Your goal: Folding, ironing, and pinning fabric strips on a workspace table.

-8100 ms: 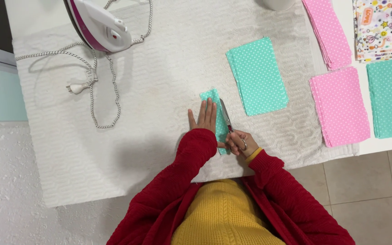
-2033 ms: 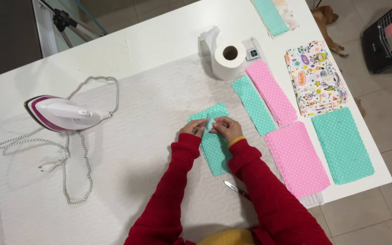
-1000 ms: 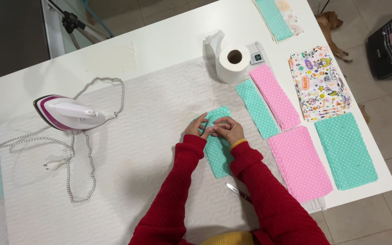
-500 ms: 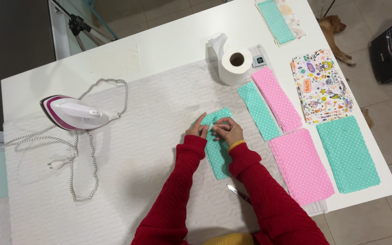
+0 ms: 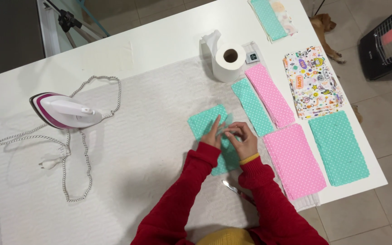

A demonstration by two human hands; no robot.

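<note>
A teal dotted fabric piece (image 5: 203, 121) lies on the white padded cover in front of me. My left hand (image 5: 213, 134) rests flat on it with the fingers pointing away. My right hand (image 5: 242, 139) pinches a fold of the same fabric just beside the left fingers. Both sleeves are red. Scissors (image 5: 237, 190) lie on the cover beside my right forearm, partly hidden by the sleeve.
An iron (image 5: 66, 111) with a braided cord (image 5: 78, 173) stands at the left. A paper roll (image 5: 229, 60) is at the back. Teal strip (image 5: 252, 106), pink strips (image 5: 270, 95), pink stack (image 5: 295, 160), teal stack (image 5: 338, 147) and printed fabric (image 5: 313, 82) lie to the right.
Eight seconds ago my right hand held the scissors at the fabric; they now lie on the cover. Over the last second both hands stay on the teal piece, working the fold.
</note>
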